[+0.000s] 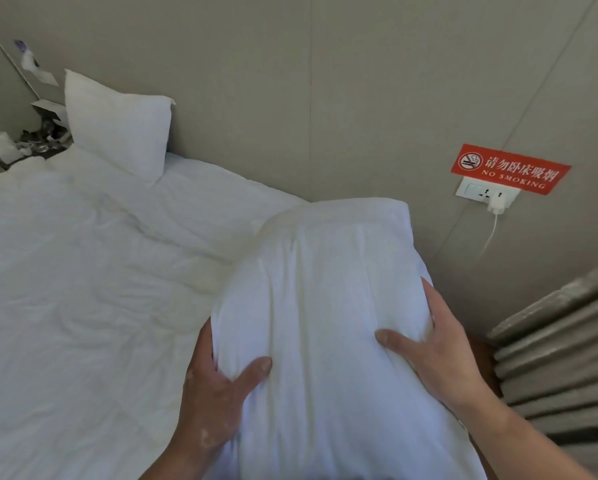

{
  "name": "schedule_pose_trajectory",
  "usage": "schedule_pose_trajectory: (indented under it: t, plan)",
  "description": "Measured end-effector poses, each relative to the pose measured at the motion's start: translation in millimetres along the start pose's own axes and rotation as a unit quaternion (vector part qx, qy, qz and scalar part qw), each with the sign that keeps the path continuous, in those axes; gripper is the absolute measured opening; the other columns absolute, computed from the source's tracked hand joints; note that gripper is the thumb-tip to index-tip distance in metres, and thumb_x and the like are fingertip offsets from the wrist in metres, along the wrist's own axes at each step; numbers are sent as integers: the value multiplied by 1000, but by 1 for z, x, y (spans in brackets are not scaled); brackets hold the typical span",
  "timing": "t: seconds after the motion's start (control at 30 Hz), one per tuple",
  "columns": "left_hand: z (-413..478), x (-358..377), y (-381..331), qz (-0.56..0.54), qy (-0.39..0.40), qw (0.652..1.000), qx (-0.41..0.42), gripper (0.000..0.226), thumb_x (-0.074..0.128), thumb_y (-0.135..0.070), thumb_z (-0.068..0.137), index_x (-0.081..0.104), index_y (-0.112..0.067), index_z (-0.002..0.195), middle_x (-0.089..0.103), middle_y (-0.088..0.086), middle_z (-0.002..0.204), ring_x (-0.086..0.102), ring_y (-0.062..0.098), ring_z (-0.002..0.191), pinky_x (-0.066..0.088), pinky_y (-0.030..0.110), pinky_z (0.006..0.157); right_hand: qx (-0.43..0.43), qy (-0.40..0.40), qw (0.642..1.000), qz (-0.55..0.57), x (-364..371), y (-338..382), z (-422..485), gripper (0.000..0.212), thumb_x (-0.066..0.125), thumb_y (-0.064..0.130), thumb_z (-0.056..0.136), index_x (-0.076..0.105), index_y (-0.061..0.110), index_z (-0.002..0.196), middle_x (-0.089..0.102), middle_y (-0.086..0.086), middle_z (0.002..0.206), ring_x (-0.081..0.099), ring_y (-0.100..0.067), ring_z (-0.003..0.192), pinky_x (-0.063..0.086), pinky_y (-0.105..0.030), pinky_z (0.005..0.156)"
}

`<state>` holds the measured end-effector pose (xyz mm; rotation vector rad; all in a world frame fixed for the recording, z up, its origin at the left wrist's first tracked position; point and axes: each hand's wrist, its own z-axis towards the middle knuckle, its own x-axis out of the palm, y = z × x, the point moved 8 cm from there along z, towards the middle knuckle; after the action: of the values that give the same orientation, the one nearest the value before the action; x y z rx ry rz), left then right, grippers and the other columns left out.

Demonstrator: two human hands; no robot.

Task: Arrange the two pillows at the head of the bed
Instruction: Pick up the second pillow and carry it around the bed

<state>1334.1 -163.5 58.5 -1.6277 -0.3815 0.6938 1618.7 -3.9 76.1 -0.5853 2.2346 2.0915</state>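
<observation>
A white pillow (322, 306) fills the lower middle of the head view, lifted above the near end of the bed. My left hand (218, 386) grips its left side with the thumb pressed into the front. On the pillow's right side, my right hand (436, 344) squeezes the fabric. A second white pillow (117, 129) stands upright against the wall at the far left of the bed head. The bed (83, 271) is covered by a wrinkled white duvet.
The beige padded wall (290, 81) runs behind the bed. A red no-smoking sign (510, 169) sits above a socket with a white charger (496, 204) and cable. Grey curtain folds (560, 348) hang at the right. A cluttered nightstand (31, 140) stands far left.
</observation>
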Motion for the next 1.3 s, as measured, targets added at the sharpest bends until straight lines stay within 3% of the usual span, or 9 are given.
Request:
schedule_pose_trajectory:
  t: [0.23,0.43,0.53,0.63,0.73,0.97,1.07,1.2,1.3]
  plan:
    - [107,6,-13,20,-34,999,8,78,91,-20,65,46,-58,118,54,-56,109,49,-32,103,38,-1,81,-6,36,999,-5,41,27,124,81,89,4,73,47,42,130,59,56,92,55,32,87,40,7,67]
    - [170,9,-24,24,-98,995,2,83,83,-45,55,45,-52,128,50,-57,115,45,-33,108,34,-7,82,-40,108,993,-5,81,43,228,85,90,6,71,47,51,129,59,55,103,56,31,97,42,5,75]
    - [200,17,-21,30,-139,990,-19,90,85,-42,56,44,-43,136,52,-54,112,47,-33,103,37,-5,78,-73,150,986,-14,101,53,286,88,92,9,69,47,52,131,61,48,117,56,22,111,44,-5,89]
    - [222,30,-24,28,-189,981,-40,83,83,-39,56,44,-51,128,54,-55,107,51,-31,98,41,1,76,-99,207,973,-20,122,68,342,90,92,9,68,48,51,134,61,42,124,55,15,119,44,-6,97]
    - [242,45,-30,25,-246,967,-64,77,83,-40,55,43,-61,118,56,-52,108,54,-28,96,41,11,78,-121,264,956,-30,138,84,393,93,93,8,69,49,36,146,65,24,133,60,-1,126,45,-29,108]
    - [288,88,-26,23,-339,936,-94,88,83,-39,58,44,-39,137,62,-20,123,61,-6,106,45,26,87,-181,362,913,-54,178,112,496,96,93,11,69,45,29,151,60,21,139,57,2,128,45,-27,111]
    - [313,103,-15,22,-351,929,-111,95,84,-40,60,40,-31,144,60,-10,129,58,14,114,43,31,93,-187,389,899,-71,197,112,532,97,93,11,70,45,26,153,59,24,139,57,7,126,45,-26,110]
    - [356,122,19,18,-335,931,-143,85,87,-28,72,40,-29,142,59,-19,119,58,13,110,44,30,92,-201,410,883,-108,235,101,575,99,92,16,68,44,26,153,59,13,145,55,-4,133,42,-35,116]
    - [386,134,65,19,-312,930,-192,90,85,-34,72,36,-28,147,61,-7,131,59,21,118,48,40,100,-190,417,877,-145,264,77,605,98,91,16,69,43,28,154,58,12,146,55,-5,133,41,-32,116]
